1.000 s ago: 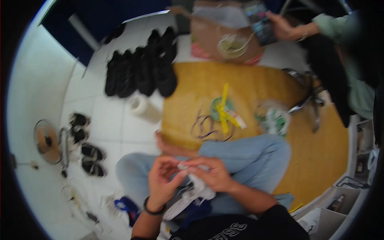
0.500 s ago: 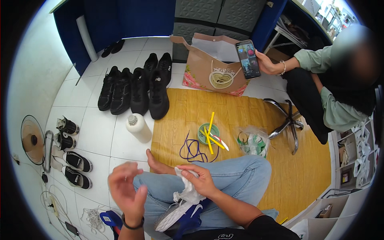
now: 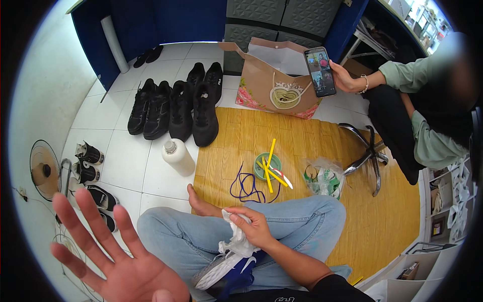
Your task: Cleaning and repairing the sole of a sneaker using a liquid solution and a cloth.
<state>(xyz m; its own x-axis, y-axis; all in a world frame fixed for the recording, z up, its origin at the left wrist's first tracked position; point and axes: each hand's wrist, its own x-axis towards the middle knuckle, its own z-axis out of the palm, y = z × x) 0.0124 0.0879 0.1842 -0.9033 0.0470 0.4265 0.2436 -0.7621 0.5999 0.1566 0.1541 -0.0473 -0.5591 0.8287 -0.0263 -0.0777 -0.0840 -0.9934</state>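
Note:
My left hand (image 3: 133, 267) is raised close to the camera, palm showing and fingers spread, with nothing in it. My right hand (image 3: 255, 227) pinches a crumpled white cloth (image 3: 236, 245) above my lap. Right below it, a blue sports shoe (image 3: 237, 277) with a white sole lies tilted on my lap, partly hidden by the cloth. On the wood-patterned mat past my legs lies a tangled blue shoelace (image 3: 245, 187). Beside it stands a green bowl (image 3: 278, 160) with several yellow sticks (image 3: 272, 151) and a red-and-white tool in or across it.
Several black shoes (image 3: 205, 118) stand on white tiles at far left, near a white bottle (image 3: 178, 158). A clear plastic bag (image 3: 324, 180) and chair base (image 3: 370, 153) are to the right. Behind are a paper bag (image 3: 274, 85) and a seated person holding a phone (image 3: 320, 73).
My left hand has come up toward the camera and to the left, its fingers spreading wide. My right hand keeps its hold on the cloth. The whole view has shifted slightly.

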